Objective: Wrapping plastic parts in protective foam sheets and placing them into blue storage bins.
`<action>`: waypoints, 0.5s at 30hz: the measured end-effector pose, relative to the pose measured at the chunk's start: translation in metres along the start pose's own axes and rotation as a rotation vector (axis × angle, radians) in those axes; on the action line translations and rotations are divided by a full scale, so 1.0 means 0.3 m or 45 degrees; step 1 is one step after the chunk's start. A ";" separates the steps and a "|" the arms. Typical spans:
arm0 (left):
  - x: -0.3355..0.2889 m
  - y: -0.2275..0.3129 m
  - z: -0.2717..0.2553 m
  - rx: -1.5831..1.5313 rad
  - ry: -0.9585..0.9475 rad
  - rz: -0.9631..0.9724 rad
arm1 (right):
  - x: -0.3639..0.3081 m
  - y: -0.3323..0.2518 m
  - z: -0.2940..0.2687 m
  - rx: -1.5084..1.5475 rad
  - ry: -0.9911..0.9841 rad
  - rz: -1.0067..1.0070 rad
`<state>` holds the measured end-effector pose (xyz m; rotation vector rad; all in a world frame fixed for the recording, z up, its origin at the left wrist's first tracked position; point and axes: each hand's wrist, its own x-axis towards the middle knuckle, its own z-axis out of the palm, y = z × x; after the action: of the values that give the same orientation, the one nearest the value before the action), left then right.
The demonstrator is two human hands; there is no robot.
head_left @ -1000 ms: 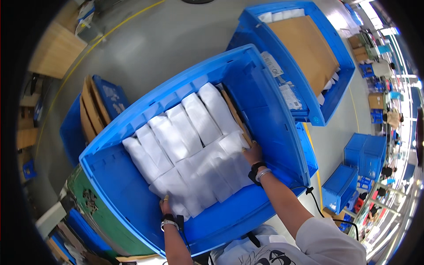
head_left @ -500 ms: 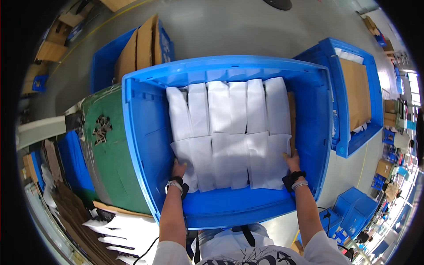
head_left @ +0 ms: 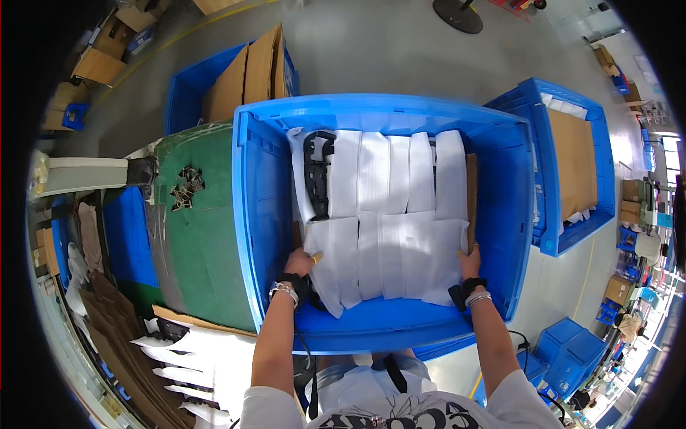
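Observation:
Two rows of white foam-wrapped pieces lie in a large blue bin [head_left: 386, 342] in front of me. My left hand [head_left: 301, 262] is at the left end of the near row [head_left: 389, 257], thumb over the wrap and the other fingers mostly hidden. At its right end my right hand [head_left: 469, 263] presses in, thumb against the wrap. The near row is held between both hands. In the far row [head_left: 396, 171], a black part with openings [head_left: 316, 175] shows at the left beside a wrap standing on edge. One wrap slants out near my left wrist.
A green-topped table [head_left: 207, 264] with a small heap of metal pieces [head_left: 187, 187] adjoins the bin's left side. Blue bins with cardboard stand at the far left [head_left: 179, 93] and right [head_left: 547, 179]. White foam sheets [head_left: 207, 372] lie at the lower left.
My left hand has moved inward and slightly farther away, with its thumb now over the wrap. The near row looks narrower. Wraps at the far left have parted, exposing more of the black part.

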<state>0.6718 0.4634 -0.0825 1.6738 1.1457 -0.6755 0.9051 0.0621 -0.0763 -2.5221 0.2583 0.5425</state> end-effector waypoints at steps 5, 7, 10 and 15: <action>-0.125 0.083 -0.073 0.126 -0.042 0.025 | -0.050 -0.057 -0.071 -0.008 0.067 -0.139; -0.236 0.160 -0.120 0.053 -0.119 -0.004 | -0.074 -0.083 -0.126 0.019 -0.031 -0.099; -0.334 0.150 -0.163 -0.085 -0.112 0.066 | -0.097 -0.115 -0.150 0.054 -0.027 -0.098; -0.431 0.182 -0.238 -0.148 -0.133 0.191 | -0.085 -0.091 -0.154 0.128 0.035 -0.202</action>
<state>0.6640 0.4751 0.0743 1.5892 0.9573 -0.5838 0.9050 0.0615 -0.0168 -2.4278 0.0916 0.4217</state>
